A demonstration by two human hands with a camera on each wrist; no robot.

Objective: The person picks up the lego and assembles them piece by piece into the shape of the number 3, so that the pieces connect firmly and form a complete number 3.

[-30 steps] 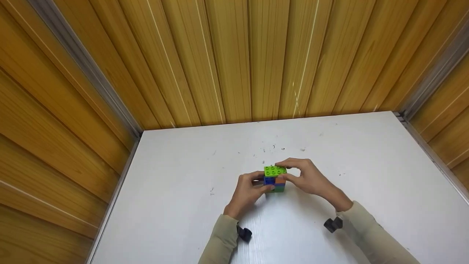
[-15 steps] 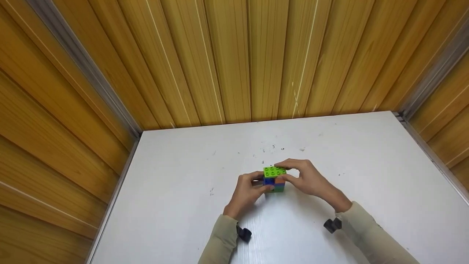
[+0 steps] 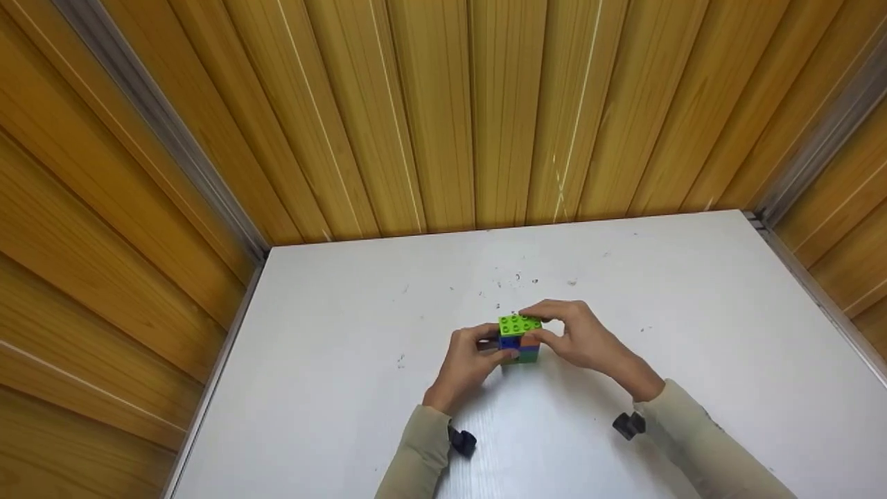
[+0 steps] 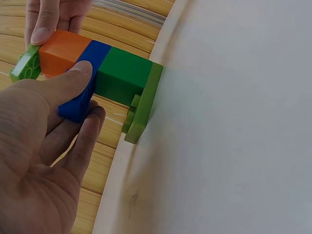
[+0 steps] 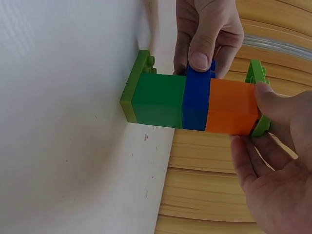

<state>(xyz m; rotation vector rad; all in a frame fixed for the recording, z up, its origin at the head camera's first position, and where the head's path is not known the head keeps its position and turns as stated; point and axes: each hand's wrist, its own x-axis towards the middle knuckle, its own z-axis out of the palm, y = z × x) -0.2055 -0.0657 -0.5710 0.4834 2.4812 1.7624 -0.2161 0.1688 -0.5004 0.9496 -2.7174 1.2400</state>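
A stack of toy building bricks stands on the white table between both hands. At its base lies a light green plate (image 4: pixel 146 102), with studs bare on one side. Above it come a green brick (image 5: pixel 158 100), a blue brick (image 5: pixel 196 100) and an orange brick (image 5: pixel 230 105). A lime green plate (image 3: pixel 514 325) caps the stack, studs up, overhanging the orange brick to the left. My left hand (image 3: pixel 468 362) pinches the blue brick between thumb and fingers. With thumb and fingers, my right hand (image 3: pixel 581 338) grips the lime plate where it meets the orange brick.
The white table (image 3: pixel 332 312) has small dark marks beyond the stack. Wood-look panel walls (image 3: pixel 443 118) rise at the back and both sides, with metal strips at the corners. Each sleeve carries a black wrist device (image 3: pixel 462 441).
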